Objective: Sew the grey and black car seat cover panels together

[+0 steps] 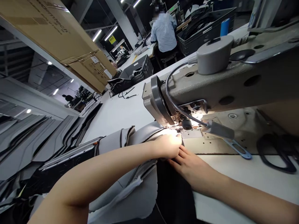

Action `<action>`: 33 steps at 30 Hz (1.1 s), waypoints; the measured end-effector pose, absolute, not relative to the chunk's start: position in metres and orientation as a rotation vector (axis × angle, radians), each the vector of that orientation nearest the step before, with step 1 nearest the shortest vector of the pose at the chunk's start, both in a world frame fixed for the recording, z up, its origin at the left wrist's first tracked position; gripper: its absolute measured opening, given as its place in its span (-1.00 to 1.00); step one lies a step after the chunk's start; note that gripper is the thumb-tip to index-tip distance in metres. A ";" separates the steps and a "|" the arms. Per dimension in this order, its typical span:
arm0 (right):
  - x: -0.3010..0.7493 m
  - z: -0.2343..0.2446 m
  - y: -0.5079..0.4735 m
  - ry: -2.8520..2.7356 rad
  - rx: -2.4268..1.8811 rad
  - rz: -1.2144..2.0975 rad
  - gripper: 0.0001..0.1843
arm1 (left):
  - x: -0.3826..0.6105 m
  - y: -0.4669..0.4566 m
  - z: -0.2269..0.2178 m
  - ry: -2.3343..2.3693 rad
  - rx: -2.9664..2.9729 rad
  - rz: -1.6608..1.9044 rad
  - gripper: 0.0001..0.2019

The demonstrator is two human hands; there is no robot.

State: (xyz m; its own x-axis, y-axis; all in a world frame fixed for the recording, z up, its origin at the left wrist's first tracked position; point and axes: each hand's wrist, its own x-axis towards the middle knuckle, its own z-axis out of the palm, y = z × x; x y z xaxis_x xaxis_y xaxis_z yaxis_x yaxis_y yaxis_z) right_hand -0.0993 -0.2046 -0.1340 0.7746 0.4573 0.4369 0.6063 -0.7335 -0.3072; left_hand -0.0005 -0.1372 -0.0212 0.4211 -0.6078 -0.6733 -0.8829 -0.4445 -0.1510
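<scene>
Under the head of a grey sewing machine (177, 96) lies a grey fabric piece (144, 132) with dark edging. My left hand (169, 145) is closed on the fabric right beside the lit needle area, its fingertips mostly hidden from view. Just below it, my right hand (193, 169) grips the edge of the black fabric (175, 189), its fingertips partly covered by the left hand. The black fabric hangs toward me, next to a grey panel (142, 199) with a pale, ragged edge. Exactly where the needle meets the cloth is obscured.
Black-handled scissors (277, 155) and a blue flat tool (240, 151) lie right of the needle. Stacked grey panels (53, 140) fill the left side. Beyond the white table (126, 109) are a dark crate (137, 70), cardboard boxes (58, 34) and a seated person (163, 32).
</scene>
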 end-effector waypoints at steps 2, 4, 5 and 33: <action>-0.100 -0.125 -0.209 -0.888 -2.382 -0.263 -0.35 | -0.003 -0.137 -0.020 1.217 -2.217 0.748 -0.35; -0.105 -0.120 -0.211 -1.002 -2.247 -0.111 -0.27 | -0.003 -0.137 -0.012 1.145 -2.202 0.789 -0.23; -0.109 -0.120 -0.210 -1.044 -2.209 -0.057 -0.27 | -0.002 -0.137 -0.007 1.100 -2.174 0.843 -0.18; -0.135 -0.121 -0.193 -1.222 -2.282 -0.264 -0.52 | -0.028 -0.110 -0.018 1.270 -2.632 0.610 -0.50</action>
